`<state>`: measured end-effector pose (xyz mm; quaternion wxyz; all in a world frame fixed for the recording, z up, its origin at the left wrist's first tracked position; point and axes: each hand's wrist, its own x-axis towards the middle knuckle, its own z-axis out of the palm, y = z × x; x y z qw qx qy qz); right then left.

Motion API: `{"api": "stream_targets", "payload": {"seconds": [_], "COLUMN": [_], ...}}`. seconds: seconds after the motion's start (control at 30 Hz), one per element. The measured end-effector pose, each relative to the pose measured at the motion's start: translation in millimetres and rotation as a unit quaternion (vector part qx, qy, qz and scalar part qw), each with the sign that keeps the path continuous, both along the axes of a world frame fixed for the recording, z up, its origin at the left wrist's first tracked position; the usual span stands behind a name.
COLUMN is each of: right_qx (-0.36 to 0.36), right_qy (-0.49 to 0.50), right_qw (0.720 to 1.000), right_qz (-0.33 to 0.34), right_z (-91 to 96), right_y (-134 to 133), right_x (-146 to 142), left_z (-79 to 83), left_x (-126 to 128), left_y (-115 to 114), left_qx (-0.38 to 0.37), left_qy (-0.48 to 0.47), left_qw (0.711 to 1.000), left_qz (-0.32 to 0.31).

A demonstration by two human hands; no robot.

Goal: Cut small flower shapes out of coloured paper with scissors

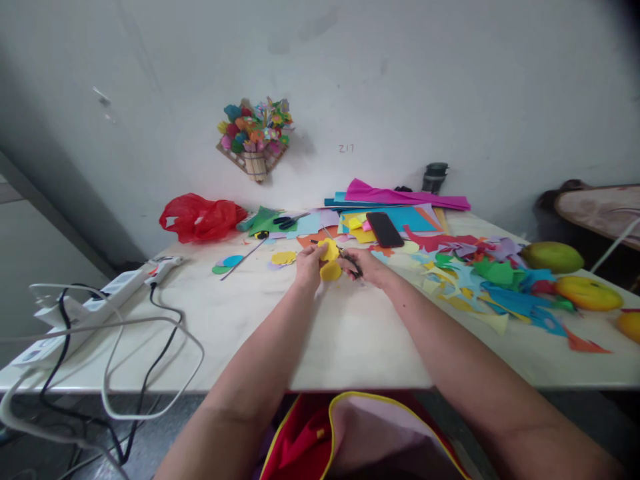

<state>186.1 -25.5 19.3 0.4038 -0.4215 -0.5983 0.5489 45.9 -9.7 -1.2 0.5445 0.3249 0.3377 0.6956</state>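
- Left hand (307, 265) at mid-worktop, fingers pinched on the yellow paper (329, 260). The piece is held up just above the surface, between both hands.
- Right hand (370, 267) has its fingers closed through the handles of the scissors (350, 261), dark blades aimed at the yellow piece. Too small to tell whether the blades are apart or together.
- Yellow paper: thin, matte card or craft paper, with rounded, lobed edges. It looks partly shaped, though the outline is unclear at this size.
- Work done, judging by the layout: a yellow disc (283, 257) and blue and green discs (227, 265) lie flat to the left, beside a thin stick (243, 260).
- A heap of offcuts (500, 287) to the right, with jagged, curled slivers in blue, green, purple, red and cream, suggests much cutting is complete.
- Left to use: a stack of uncut sheets (415, 217) at the back, smooth and flat, with a pink crepe roll (405, 197) lying on it.
- A black phone (384, 229) rests on the sheets.
- Worktop (350, 333): pale, smooth, stone-like.
- Edges: a crumpled red plastic bag (200, 217), glossy mangoes (553, 256), a white power strip (90, 307).
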Motion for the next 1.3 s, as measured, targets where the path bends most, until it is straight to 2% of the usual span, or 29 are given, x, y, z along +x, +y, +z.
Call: {"api": "stream_targets", "payload": {"seconds": [0.47, 1.13, 1.3], "right_qx": [-0.006, 0.034, 0.029], "right_qy": [-0.002, -0.051, -0.053], "right_qw": [1.0, 0.998, 0.998], "right_qz": [-0.007, 0.015, 0.016], "right_z": [3.1, -3.8, 0.9], "right_y": [-1.9, 4.8, 0.7], "right_x": [0.3, 6.9, 6.0], "left_z": [0.2, -3.0, -2.7], "left_x": [-3.8, -9.8, -9.5], "left_y": [0.9, 2.8, 2.7], "left_qx": [-0.004, 0.026, 0.019], "left_qy": [0.008, 0.051, 0.048], "left_qw": [1.0, 0.998, 0.998], "left_qz": [0.01, -0.038, -0.035]}}
